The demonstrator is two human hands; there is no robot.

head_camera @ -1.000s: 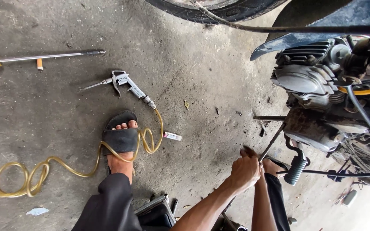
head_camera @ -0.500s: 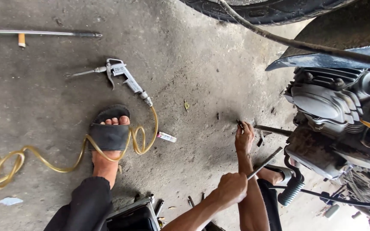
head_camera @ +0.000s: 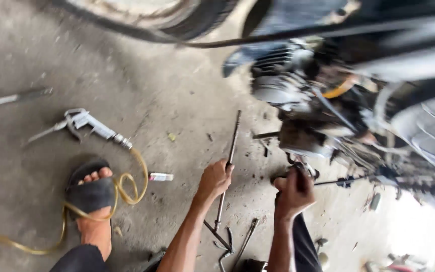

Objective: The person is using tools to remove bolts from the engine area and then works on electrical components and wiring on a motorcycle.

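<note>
left hand [head_camera: 215, 180] fingers wrap the long metal rod [head_camera: 229, 166] mid-length beside the engine [head_camera: 298, 100] (stiff, probably greasy); right hand [head_camera: 293, 191] fist grips the foot peg [head_camera: 298, 174].

Seen from above, the left hand [head_camera: 214, 180] grips a long metal rod [head_camera: 229, 166] standing nearly upright on the concrete floor [head_camera: 177, 95]. The right hand [head_camera: 293, 191] closes on a part under the motorcycle engine [head_camera: 298, 95] — blurred. An air blow gun [head_camera: 89, 123] with yellow hose [head_camera: 127, 186] lies by a sandalled foot [head_camera: 92, 194].

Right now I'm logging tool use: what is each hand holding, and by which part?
Left hand holds a long metal rod near its middle. Right hand closes around a dark part under the engine; which part cannot be told.
</note>
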